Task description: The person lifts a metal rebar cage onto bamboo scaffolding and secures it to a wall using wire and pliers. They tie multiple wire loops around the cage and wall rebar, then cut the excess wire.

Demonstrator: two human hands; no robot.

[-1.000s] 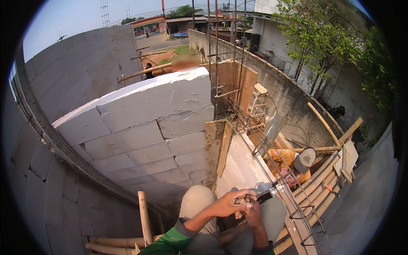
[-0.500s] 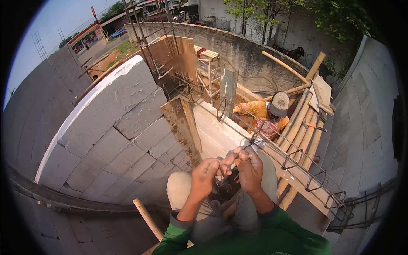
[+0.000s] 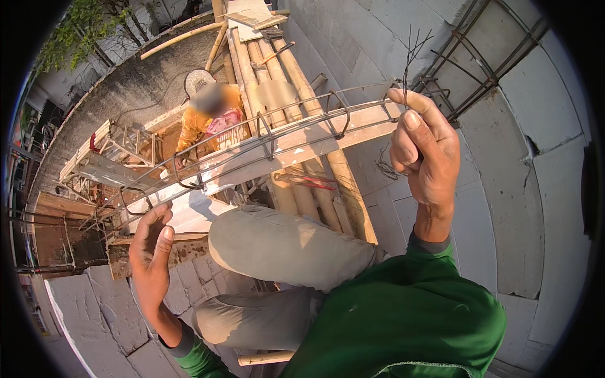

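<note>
A rebar cage (image 3: pixel 274 142) with bent stirrups runs across in front of me, rising toward the right, above a pale wooden board (image 3: pixel 315 146). At its right end my right hand (image 3: pixel 428 151) is closed on thin tie wire (image 3: pixel 389 167). Loops of the wire hang out beside the curled fingers, and thin strands stand up above the hand. By the cage's left part is my left hand (image 3: pixel 151 252), its thumb and bent fingers apart with nothing seen between them. Its fingertips are close to a lower bar; whether they touch is unclear.
Pincers with red handles (image 3: pixel 305 181) lie on bamboo poles (image 3: pixel 337 183) beyond my knees. A person in orange (image 3: pixel 211 116) is below, beyond the cage. Grey block walls (image 3: pixel 535 195) stand at right and lower left. More rebar (image 3: pixel 479 57) juts out at upper right.
My view has swung to the right. My hands, which were close together over my knees, are now far apart, the right at the cage's right end and the left by its left part.
</note>
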